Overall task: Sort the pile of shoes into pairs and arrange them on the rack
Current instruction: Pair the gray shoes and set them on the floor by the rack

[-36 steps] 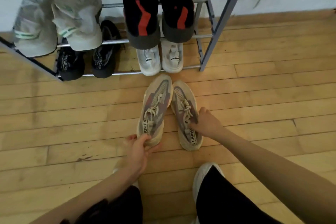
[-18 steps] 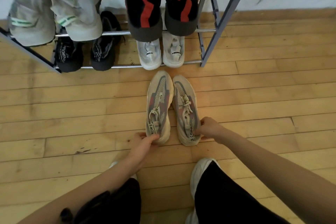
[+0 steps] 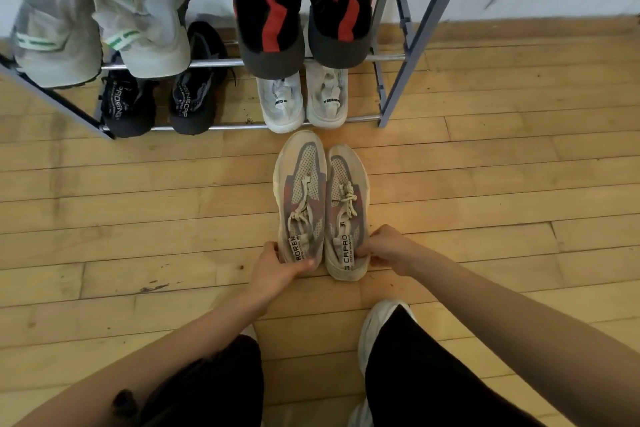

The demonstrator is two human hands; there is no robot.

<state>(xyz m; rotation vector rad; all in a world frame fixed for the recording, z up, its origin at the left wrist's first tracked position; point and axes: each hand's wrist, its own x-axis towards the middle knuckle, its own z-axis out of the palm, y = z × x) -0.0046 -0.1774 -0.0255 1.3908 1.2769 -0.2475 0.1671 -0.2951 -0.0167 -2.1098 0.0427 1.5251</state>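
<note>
On the floor [image 3: 138, 218] before the rack [image 3: 422, 35], the left hand [image 3: 273, 270] grips the left sneaker [image 3: 301, 198] by its heel; the right hand [image 3: 388, 248] grips the right sneaker [image 3: 346, 211] likewise.

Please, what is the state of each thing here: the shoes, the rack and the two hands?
left beige sneaker: on floor, upright, laced
right beige sneaker: on floor, upright, laced, beside the left one
left hand: grips left beige sneaker's heel
right hand: grips right beige sneaker's heel
white pair: on bottom shelf
black pair: on bottom shelf
black-and-red pair: on upper shelf
grey-green pair: on upper shelf
rack: upright
</note>
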